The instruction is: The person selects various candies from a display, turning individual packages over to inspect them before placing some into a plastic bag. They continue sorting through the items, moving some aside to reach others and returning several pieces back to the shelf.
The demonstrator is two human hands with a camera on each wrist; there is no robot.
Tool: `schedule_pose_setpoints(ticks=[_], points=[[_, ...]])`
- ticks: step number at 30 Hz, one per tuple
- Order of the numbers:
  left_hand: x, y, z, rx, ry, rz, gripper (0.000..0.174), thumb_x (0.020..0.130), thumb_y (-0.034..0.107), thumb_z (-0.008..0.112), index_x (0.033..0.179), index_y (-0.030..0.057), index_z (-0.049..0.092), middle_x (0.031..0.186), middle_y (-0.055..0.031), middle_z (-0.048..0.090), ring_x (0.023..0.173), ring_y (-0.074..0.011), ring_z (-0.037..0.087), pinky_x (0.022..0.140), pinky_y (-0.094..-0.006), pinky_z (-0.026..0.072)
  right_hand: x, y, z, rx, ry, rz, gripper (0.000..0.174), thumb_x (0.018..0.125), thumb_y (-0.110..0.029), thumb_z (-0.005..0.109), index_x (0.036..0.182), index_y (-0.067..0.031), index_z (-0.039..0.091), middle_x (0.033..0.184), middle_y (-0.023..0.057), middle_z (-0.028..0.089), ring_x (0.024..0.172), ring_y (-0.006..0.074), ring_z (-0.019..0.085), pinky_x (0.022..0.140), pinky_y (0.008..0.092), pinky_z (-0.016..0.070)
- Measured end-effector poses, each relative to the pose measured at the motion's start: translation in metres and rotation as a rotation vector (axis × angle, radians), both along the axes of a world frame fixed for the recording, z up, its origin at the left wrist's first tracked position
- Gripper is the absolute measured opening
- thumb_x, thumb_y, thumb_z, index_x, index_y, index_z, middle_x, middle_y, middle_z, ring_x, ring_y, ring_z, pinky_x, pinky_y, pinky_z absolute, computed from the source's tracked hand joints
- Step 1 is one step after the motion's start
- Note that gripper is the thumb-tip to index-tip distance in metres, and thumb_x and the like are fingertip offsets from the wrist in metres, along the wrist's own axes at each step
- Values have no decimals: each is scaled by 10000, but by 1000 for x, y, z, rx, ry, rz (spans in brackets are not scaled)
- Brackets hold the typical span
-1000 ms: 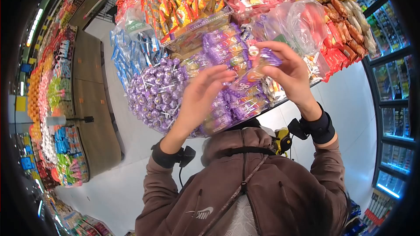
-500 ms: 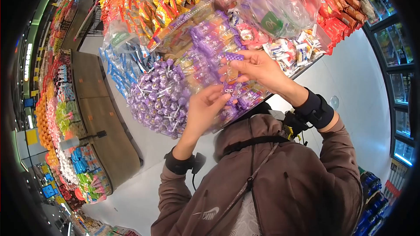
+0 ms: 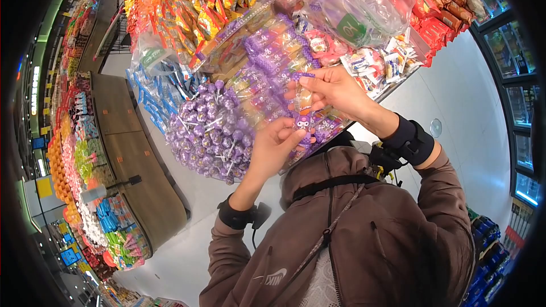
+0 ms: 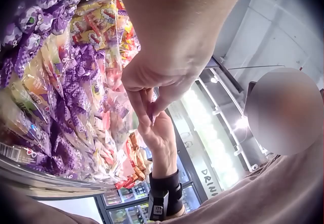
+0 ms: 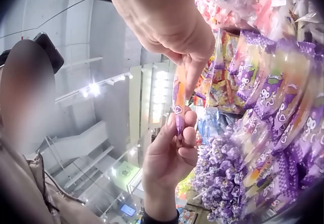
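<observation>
A small candy packet (image 5: pixel 179 97), clear with purple ends and an orange filling, is stretched between both hands. My left hand (image 3: pixel 275 146) pinches its lower end between thumb and fingers, beside a printed cartoon face. The upper purple end is pinched by my right hand (image 3: pixel 336 91). Below the hands lie rows of matching purple candy packets (image 3: pixel 264 51). Left of them is a heap of purple-wrapped lollipops (image 3: pixel 207 131). In the left wrist view the packet is mostly hidden behind the left hand (image 4: pixel 157 82).
Yellow-red snack packets (image 3: pixel 213 0) fill the back of the display, with blue-wrapped sticks (image 3: pixel 151 94) at its left. A clear plastic bag (image 3: pixel 369 11) lies at the back right, by white wrapped sweets (image 3: pixel 375 65). A wooden shelf unit (image 3: pixel 133 153) stands left across the aisle, drink coolers (image 3: pixel 512 51) right.
Both hands came down and nearer the body with the packet, and the left hand went from loosely spread fingers to pinching its lower end. Over the last half second they barely moved.
</observation>
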State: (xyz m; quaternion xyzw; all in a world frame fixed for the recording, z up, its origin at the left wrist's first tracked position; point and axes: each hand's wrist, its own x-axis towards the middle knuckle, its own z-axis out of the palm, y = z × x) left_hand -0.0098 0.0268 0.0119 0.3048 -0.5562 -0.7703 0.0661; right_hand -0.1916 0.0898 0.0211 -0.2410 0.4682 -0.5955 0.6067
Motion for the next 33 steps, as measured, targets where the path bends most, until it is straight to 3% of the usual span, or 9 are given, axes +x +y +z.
schedule_pose_setpoints(ticks=[9, 12, 16, 18, 21, 27, 28, 31, 33], points=[[0, 1, 0, -16, 62, 13, 213, 843, 99, 585, 1006, -18, 515, 871, -96, 637, 790, -107, 601, 689, -230, 484, -1, 0, -3, -21, -86, -8, 296, 900, -172, 474, 1036, 82, 543, 956, 156, 623, 819, 178, 632, 703, 294, 539], [2, -2, -11, -254, 27, 96, 258, 807, 112, 627, 1021, 13, 524, 933, -98, 622, 843, -164, 602, 711, -261, 481, -3, -7, -6, 4, -46, -86, 285, 903, -162, 464, 1028, 83, 541, 964, 152, 620, 828, 189, 633, 699, 297, 541], [-2, -4, -10, -1467, 154, 128, 330, 743, 71, 660, 1053, 67, 546, 1036, -65, 570, 860, -212, 585, 692, -295, 471, -1, -9, -9, 27, -95, -145, 280, 905, -160, 460, 1036, 74, 541, 966, 148, 620, 853, 212, 632, 691, 287, 540], [3, -8, -11, -1784, 318, 33, 376, 676, 41, 692, 1028, 93, 572, 1068, -58, 546, 873, -245, 579, 691, -316, 467, 1, -9, -10, 31, -109, -146, 293, 908, -178, 468, 1050, 67, 545, 974, 156, 621, 888, 233, 628, 683, 274, 538], [5, -9, 0, -1884, 176, -82, 336, 640, 95, 703, 958, 69, 599, 989, -78, 587, 859, -229, 572, 652, -336, 469, 4, -9, -6, 47, -103, -156, 295, 905, -176, 472, 1055, 70, 540, 975, 154, 621, 889, 244, 626, 710, 290, 534], [4, -8, -4, -1463, 268, 278, 256, 620, -33, 677, 862, 22, 615, 800, -108, 612, 714, -260, 580, 632, -326, 463, 7, -6, -3, -157, -134, -160, 318, 909, -164, 460, 1133, 61, 461, 1115, 198, 548, 1001, 275, 575, 785, 321, 513], [0, -7, -7, -1376, 273, 364, 193, 677, -44, 671, 855, -10, 604, 781, -92, 617, 669, -199, 582, 621, -296, 465, 9, -6, -1, -193, -138, -166, 311, 909, -161, 458, 1131, 56, 455, 1132, 205, 535, 1017, 281, 565, 790, 322, 512], [2, 1, -7, -680, 69, 425, 125, 752, 8, 660, 852, -22, 591, 782, -66, 622, 664, -120, 574, 609, -255, 466, 10, -4, 7, -249, -142, -181, 289, 909, -156, 455, 1117, 44, 446, 1156, 220, 515, 1038, 297, 550, 797, 322, 512], [4, -2, -9, -382, 124, 348, 94, 798, 16, 617, 866, -32, 572, 797, -72, 620, 711, -97, 581, 630, -241, 502, 8, -3, 11, -217, -138, -187, 271, 908, -155, 459, 1096, 40, 453, 1137, 222, 528, 1018, 304, 561, 791, 320, 516]])
